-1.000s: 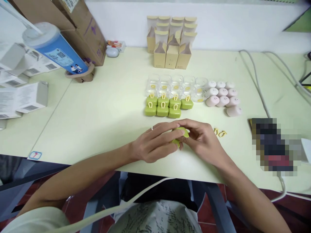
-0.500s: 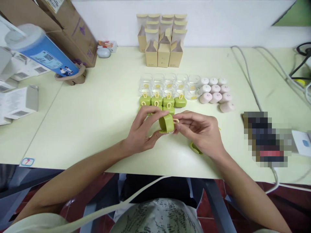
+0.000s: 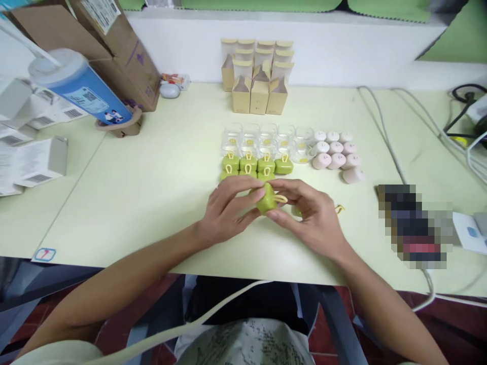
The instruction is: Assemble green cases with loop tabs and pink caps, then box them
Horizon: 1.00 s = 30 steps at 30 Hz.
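Observation:
My left hand [image 3: 228, 210] and my right hand [image 3: 308, 215] meet over the table's near middle, both closed on a small green case [image 3: 267, 200] held just above the pale tabletop [image 3: 160, 192]. A yellow loop [image 3: 280, 198] sticks out of the case on the right, against my right fingers. Right behind my hands stand two rows of finished green cases with yellow loops [image 3: 255, 165]. A loose yellow loop [image 3: 339, 208] lies by my right hand.
Clear plastic cups [image 3: 266, 138] and pink rounded caps [image 3: 337, 152] are lined up behind the green cases. Tan cartons [image 3: 258, 81] stand at the wall. A blue cup [image 3: 81, 88], cardboard boxes and white cartons are at left. Cables and a blurred object [image 3: 414, 225] lie at right.
The case was lifted from the table between both hands and turned. My right hand now presses the yellow loop onto it, and a green piece that lay near my right wrist is covered.

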Tool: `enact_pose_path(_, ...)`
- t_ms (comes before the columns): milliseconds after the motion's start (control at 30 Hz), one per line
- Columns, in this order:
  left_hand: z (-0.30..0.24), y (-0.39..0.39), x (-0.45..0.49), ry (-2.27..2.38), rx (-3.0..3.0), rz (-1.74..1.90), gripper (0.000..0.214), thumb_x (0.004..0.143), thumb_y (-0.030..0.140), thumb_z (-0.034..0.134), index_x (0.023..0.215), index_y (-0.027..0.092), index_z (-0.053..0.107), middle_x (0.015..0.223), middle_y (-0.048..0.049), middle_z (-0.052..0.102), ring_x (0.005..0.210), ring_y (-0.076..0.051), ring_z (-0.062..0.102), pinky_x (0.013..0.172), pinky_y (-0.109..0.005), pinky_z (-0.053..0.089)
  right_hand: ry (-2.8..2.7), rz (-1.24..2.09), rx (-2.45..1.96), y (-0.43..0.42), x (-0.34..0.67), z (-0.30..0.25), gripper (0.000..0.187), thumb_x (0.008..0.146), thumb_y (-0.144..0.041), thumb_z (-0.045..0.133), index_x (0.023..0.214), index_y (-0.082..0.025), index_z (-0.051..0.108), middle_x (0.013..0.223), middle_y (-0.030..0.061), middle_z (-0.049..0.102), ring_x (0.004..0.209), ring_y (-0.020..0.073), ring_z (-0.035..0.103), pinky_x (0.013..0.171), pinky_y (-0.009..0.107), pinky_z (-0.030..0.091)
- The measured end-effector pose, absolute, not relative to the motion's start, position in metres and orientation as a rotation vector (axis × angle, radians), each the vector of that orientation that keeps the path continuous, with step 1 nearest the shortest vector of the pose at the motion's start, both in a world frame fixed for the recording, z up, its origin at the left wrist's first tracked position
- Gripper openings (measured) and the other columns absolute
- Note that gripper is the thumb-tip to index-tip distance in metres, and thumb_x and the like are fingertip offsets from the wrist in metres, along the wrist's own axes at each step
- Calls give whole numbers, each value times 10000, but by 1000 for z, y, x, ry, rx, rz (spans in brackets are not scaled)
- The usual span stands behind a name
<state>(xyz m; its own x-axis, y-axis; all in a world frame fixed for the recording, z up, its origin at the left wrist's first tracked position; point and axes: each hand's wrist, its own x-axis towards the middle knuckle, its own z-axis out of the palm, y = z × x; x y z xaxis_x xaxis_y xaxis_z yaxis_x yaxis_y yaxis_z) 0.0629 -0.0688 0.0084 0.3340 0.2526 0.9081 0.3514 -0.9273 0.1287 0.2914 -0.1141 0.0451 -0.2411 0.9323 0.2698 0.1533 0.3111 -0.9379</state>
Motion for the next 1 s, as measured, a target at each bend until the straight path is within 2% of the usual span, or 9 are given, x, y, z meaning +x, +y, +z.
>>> enact_pose_path(100, 11, -60, 53, -772, -2487, -1618, 616, 1002, 500, 829, 1528, 272, 603, 1344, -118, 752, 1260, -283, 735, 1052, -459, 648, -1711, 800, -1168, -106, 315, 45, 465, 959, -402, 884, 1376, -240, 756, 1311, 101, 805, 965, 210, 806, 853, 380, 702)
enact_pose_path(233, 5, -42, 35, -1392, -2250, -1835, 302, 1072, 430, 707, 1332, 277, 711, 1222, -76, 678, 992, -185, 692, 791, -334, 597, -1979, 453, -1297, -91, 348, 46, 401, 963, -383, 845, 1319, -210, 781, 1219, 90, 749, 784, 173, 728, 765, 385, 670)
enact_pose_path(300, -2, -35, 30, -1625, -2177, -1926, 198, 1050, 380, 709, 1198, 254, 746, 1122, -50, 645, 877, -142, 637, 689, -278, 538, -2125, 385, -1324, -87, 353, 43, 359, 970, -354, 820, 1288, -192, 774, 1143, 77, 743, 749, 179, 703, 735, 392, 646)
enact_pose_path(367, -9, -31, 29, -1754, -2167, -1975, 142, 1004, 326, 737, 1114, 237, 747, 1062, -36, 629, 854, -131, 610, 641, -244, 501, -2204, 346, -1334, -85, 351, 38, 314, 979, -317, 791, 1263, -186, 759, 1119, 75, 761, 735, 190, 697, 704, 393, 619)
enact_pose_path(533, -19, -30, 33, -1884, -2203, -2014, 127, 954, 214, 705, 1081, 221, 714, 1082, -27, 633, 773, -96, 581, 609, -214, 464, -2174, 255, -1276, -84, 344, 32, 308, 993, -264, 751, 1295, -208, 730, 1160, 86, 766, 800, 213, 734, 746, 398, 631)
enact_pose_path(733, -13, -33, 34, -1971, -2234, -1961, 127, 963, 155, 651, 1072, 218, 669, 1126, -22, 639, 735, -75, 566, 616, -212, 442, -2081, 291, -1308, -85, 342, 34, 311, 1006, -213, 714, 1316, -222, 693, 1193, 89, 760, 807, 190, 770, 828, 398, 681)
enact_pose_path(867, -14, -32, 35, -1956, -2239, -1938, 128, 963, 152, 654, 1068, 222, 672, 1108, -20, 638, 727, -77, 565, 605, -209, 442, -2054, 356, -1340, -83, 339, 35, 367, 991, -232, 716, 1356, -213, 681, 1214, 104, 783, 829, 207, 799, 861, 425, 696)
enact_pose_path(933, -15, -32, 34, -1909, -2220, -1939, 109, 975, 165, 661, 1065, 224, 672, 1095, -24, 642, 747, -85, 573, 601, -204, 444, -2026, 411, -1367, -84, 344, 41, 399, 980, -267, 727, 1374, -216, 682, 1227, 109, 797, 868, 228, 814, 841, 425, 693)
enact_pose_path(1000, -12, -33, 35, -1778, -2197, -1943, 94, 994, 171, 660, 1071, 223, 669, 1069, -27, 636, 756, -90, 569, 602, -202, 448, -1974, 443, -1447, -88, 356, 52, 333, 975, -314, 731, 1298, -232, 719, 1179, 97, 819, 887, 249, 818, 777, 408, 675)
